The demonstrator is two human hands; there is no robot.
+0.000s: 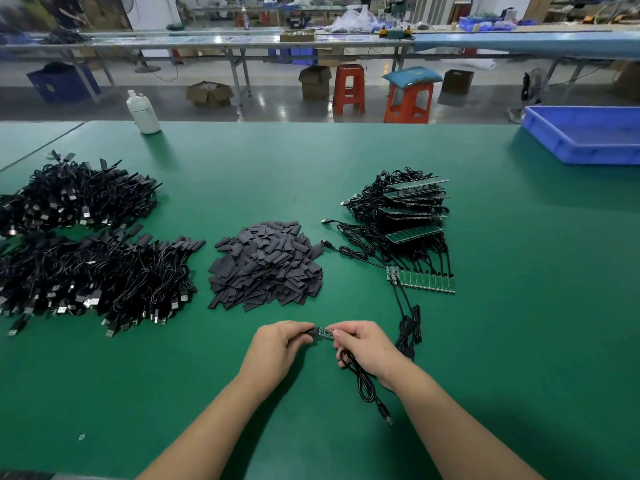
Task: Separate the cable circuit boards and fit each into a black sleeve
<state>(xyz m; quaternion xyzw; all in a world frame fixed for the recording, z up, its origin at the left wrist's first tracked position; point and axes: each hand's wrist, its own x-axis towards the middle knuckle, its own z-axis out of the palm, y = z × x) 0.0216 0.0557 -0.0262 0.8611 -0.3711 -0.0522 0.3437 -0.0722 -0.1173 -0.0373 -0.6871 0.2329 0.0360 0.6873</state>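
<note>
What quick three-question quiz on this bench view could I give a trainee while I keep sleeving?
1. True or false: the circuit board between the hands is already fully covered by the black sleeve.
2. Which pile lies nearest the left hand? A) loose black sleeves B) joined green boards C) the blue tray
3. Fill in: the right hand pinches the board at the end where its ___ leaves.

Key
1. False: green board still shows between the fingers.
2. A.
3. Cable, which loops down onto the green mat below the wrist.
</note>
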